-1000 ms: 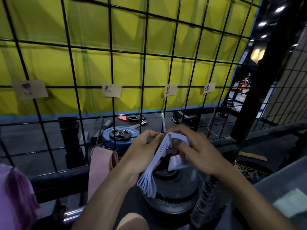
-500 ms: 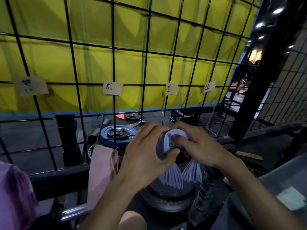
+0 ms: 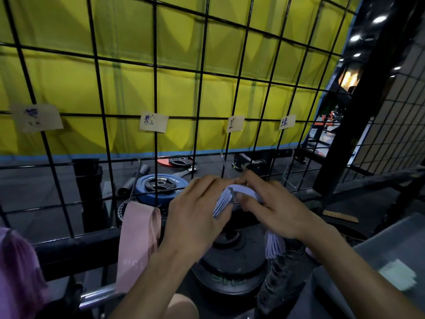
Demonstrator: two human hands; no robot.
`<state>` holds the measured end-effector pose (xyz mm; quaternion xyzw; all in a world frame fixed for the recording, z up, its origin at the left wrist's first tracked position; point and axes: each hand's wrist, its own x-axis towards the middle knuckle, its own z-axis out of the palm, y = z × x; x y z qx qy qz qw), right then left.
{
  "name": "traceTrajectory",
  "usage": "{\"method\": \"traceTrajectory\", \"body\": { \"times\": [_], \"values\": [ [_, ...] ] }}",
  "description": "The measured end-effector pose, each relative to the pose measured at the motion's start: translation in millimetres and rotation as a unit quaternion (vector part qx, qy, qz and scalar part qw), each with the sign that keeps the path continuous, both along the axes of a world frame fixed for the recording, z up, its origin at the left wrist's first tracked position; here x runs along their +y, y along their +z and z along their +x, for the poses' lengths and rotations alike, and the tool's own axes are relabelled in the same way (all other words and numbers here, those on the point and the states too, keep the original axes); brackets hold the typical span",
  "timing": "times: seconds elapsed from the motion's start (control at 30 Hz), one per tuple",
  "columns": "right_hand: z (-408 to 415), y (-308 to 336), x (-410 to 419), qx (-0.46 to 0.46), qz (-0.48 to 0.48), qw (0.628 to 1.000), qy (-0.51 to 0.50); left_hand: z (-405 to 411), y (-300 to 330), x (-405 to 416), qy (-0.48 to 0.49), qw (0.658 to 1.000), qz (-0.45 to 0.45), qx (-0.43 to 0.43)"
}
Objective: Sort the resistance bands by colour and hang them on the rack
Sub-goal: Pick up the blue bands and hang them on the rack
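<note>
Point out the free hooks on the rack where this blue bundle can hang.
Free: the hook under the third label, just above the blue bands held by both hands, and the hook under the fourth label. Crowded: the hook under the second label carries the pink bands.

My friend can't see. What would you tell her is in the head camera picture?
Two hands, left and right, hold a bunch of pale blue bands in front of a black wire rack. Pink bands already hang from a hook under one of four paper labels.
</note>
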<state>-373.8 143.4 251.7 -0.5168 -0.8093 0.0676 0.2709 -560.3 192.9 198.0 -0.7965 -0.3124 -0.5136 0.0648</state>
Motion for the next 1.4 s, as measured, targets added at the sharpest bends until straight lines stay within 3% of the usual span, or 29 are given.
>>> {"method": "traceTrajectory", "body": {
  "times": [0.3,0.57,0.67,0.87,1.03,1.23,1.4],
  "values": [
    [5.9,-5.7,1.1,0.015,-0.015,1.000,0.005,8.9,-10.7,10.9,-0.005,0.997,0.064,-0.052],
    [4.4,-21.9,0.4,-0.051,0.084,0.995,-0.020,11.2,-24.0,15.0,0.002,0.995,0.084,-0.056],
    [3.0,-29.8,0.8,-0.045,0.116,0.991,-0.046,10.5,-23.6,5.6,-0.016,0.996,0.027,-0.082],
    [-7.7,-36.8,-6.4,0.052,0.112,0.990,-0.071,11.0,-17.8,-27.7,-0.055,0.987,-0.116,-0.093],
    [-9.4,-38.6,-4.8,0.182,0.039,0.978,-0.095,0.5,-8.3,-20.3,-0.151,0.936,-0.220,-0.230],
    [-18.9,-39.9,-2.8,0.316,-0.033,0.946,-0.062,-2.0,0.4,-16.9,-0.096,0.941,-0.291,-0.141],
    [-24.0,-43.6,0.1,0.447,-0.107,0.887,-0.046,-4.7,10.1,-13.7,-0.105,0.870,-0.446,-0.179]
  ]
}}
